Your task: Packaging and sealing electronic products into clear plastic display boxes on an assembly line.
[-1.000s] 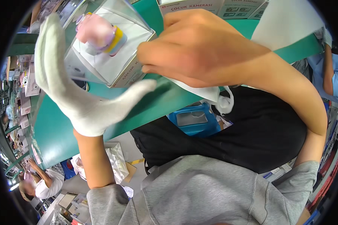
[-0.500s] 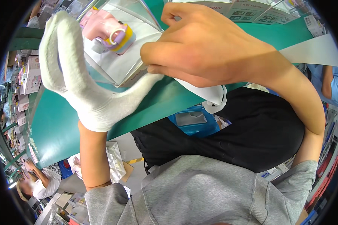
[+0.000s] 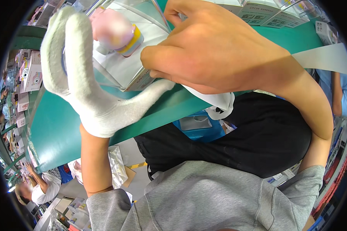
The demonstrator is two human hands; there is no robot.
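A box with clear plastic sides (image 3: 155, 19) stands tilted on the green table and holds a pink toy camera (image 3: 111, 27) with a yellow and blue edge. My left hand (image 3: 90, 90), in a white glove, has its fingers stretched along the box's left side. Its thumb is spread out below the near edge of the box. My bare right hand (image 3: 204, 54) is closed at the box's near right corner, with its fingertips partly hidden. From under it a white paper strip (image 3: 214, 99) hangs and curls over the table edge.
Printed white boxes (image 3: 258, 13) line the far side of the green table (image 3: 61, 127). Another white band (image 3: 324, 57) shows beyond my right wrist. A blue container (image 3: 200, 127) is below the table edge. Other people sit at the far left and right.
My left thumb and my right fingertips have drawn slightly apart, and the right hand is a little lower. The box and toy camera have shifted slightly right.
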